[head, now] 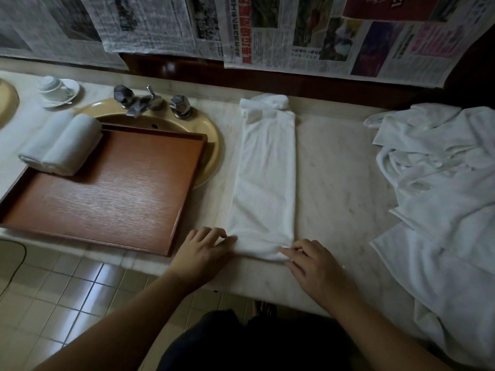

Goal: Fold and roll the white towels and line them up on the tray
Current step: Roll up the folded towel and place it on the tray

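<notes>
A white towel, folded into a long narrow strip, lies on the marble counter running away from me, its far end bunched against the wall. My left hand pinches the strip's near left corner. My right hand pinches the near right corner, where the near edge is turned up into a small fold. A brown wooden tray sits to the left, over the sink. Two rolled white towels lie side by side on the tray's far left corner.
A heap of loose white towels covers the counter's right side. A beige sink with a chrome tap lies under the tray. A cup on a saucer stands far left. Newspapers hang on the wall.
</notes>
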A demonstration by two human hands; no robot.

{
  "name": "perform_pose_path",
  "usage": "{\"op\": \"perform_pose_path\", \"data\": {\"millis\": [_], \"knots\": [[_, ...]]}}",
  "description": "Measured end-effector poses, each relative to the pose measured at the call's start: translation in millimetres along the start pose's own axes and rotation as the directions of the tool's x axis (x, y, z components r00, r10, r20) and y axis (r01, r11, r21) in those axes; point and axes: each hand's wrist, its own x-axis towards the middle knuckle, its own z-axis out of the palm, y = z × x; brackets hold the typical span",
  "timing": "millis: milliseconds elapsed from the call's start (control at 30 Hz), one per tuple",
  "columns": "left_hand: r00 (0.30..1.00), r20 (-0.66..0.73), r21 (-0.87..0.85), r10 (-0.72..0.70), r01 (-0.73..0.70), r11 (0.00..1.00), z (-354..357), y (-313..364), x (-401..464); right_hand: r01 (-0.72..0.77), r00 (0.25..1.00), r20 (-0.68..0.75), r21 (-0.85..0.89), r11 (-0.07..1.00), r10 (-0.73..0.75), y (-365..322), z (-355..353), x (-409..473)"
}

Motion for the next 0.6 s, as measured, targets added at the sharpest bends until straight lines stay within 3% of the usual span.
{"op": "perform_pose_path", "data": {"millis": [67, 167, 267, 467, 500, 600], "knots": [[0.997, 0.055, -0.041, -0.050, 0.053, 0.998, 1, -3, 0, -0.086, 0.996, -0.010, 0.101, 0.991, 0.087, 1, 2, 0], [0.949, 0.118, -0.206, -0.294, 0.313, 0.927, 0, 10, 10, -0.258, 0.965, 0.014, 0.253, 0.932, 0.263, 0, 5, 6], [0.824, 0.218, -0.391, -0.523, 0.565, 0.727, -2, 23, 24, -0.407, 0.907, 0.055, 0.361, 0.839, 0.417, -3, 9, 20], [0.627, 0.353, -0.556, -0.695, 0.738, 0.383, -16, 30, 49, -0.673, 0.705, 0.218, 0.507, 0.539, 0.675, -7, 11, 49], [0.641, 0.357, -0.556, -0.679, 0.730, 0.397, -15, 27, 51, -0.657, 0.720, 0.191, 0.498, 0.566, 0.667, -6, 11, 50], [0.844, 0.185, -0.286, -0.503, 0.536, 0.794, -11, 19, 51, -0.494, 0.853, -0.026, 0.280, 0.823, 0.521, -9, 8, 44]]}}
